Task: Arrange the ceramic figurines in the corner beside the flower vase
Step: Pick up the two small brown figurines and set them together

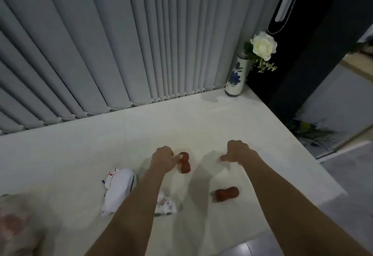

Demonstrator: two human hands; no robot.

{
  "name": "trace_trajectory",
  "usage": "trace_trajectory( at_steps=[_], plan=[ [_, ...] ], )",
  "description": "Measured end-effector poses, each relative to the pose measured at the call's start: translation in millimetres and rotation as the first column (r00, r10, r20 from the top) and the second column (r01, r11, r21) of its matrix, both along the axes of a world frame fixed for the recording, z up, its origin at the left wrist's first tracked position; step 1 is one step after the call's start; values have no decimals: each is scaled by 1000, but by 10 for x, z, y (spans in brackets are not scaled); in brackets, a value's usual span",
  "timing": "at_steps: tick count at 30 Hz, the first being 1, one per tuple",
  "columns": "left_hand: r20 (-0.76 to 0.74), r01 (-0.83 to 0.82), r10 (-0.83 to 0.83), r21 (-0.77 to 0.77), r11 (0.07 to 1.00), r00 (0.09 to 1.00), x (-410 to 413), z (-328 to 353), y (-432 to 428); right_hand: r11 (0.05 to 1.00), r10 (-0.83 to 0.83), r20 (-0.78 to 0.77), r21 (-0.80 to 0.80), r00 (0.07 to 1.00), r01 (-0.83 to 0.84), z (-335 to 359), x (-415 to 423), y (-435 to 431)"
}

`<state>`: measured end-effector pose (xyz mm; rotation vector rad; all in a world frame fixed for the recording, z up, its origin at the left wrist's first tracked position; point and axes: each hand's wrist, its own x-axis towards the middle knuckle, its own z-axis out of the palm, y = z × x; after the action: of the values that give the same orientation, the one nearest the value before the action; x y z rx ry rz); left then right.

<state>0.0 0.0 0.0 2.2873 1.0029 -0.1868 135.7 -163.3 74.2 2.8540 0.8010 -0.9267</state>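
The left hand (163, 157) grasped the small reddish-brown ceramic figurine (184, 162); the blue-flowered white ceramic vase (235, 77) stood far right. The right hand (236, 151) hung clenched, empty.

No readable text anywhere here, honestly. The vase (236, 77) has a blue painted flower on it, but that's decoration, no lettering. The white figurine (119, 190), well in front of the vase and off to its left, carries some red and blue marks, too blurry to call letters or numbers. The small figurine (166, 205) just beside it has coloured dots, also unreadable. No labels, brands or signs.
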Motion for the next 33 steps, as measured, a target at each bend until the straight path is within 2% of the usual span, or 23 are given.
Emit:
trace_trajectory(
  at_steps=[2,5,9,13,15,18,21,23,25,29,31,33],
  plan=[
    [6,-91,92,-72,993,996,-19,-33,3,985,-145,-172,-114,974,126,-19,25,-130],
    [-70,-151,142,-162,975,987,-38,-97,-26,929,-318,-347,-301,882,217,-134,30,-323],
    [-52,-243,238,-298,923,970,1,-157,-69,845,-534,-511,-352,673,403,-425,-10,-400],
    [-34,-299,308,-364,882,951,72,-178,-136,811,-579,-561,-322,592,488,-650,-92,-385],
    [-36,-309,317,-358,881,948,106,-178,-175,796,-589,-547,-268,594,543,-687,-144,-345],
    [-48,-296,297,-329,897,954,148,-165,-258,823,-542,-446,-112,712,557,-670,-247,-289],
    [-40,-290,292,-312,905,955,198,-175,-341,908,-403,-265,7,876,419,-649,-367,-219],
    [-42,-299,302,-319,900,953,230,-178,-379,944,-315,-186,42,931,327,-647,-441,-182],
    [-40,-303,307,-326,896,951,253,-176,-398,947,-297,-188,68,936,314,-649,-463,-164],
    [-40,-318,326,-367,874,944,287,-151,-408,875,-380,-371,153,847,460,-594,-397,-185],
    [-23,-322,359,-502,803,933,290,-129,-395,828,-398,-429,212,811,519,-579,-325,-225],
    [2,-305,402,-646,699,916,278,-106,-398,801,-383,-438,280,813,529,-558,-248,-258]
  ],
)
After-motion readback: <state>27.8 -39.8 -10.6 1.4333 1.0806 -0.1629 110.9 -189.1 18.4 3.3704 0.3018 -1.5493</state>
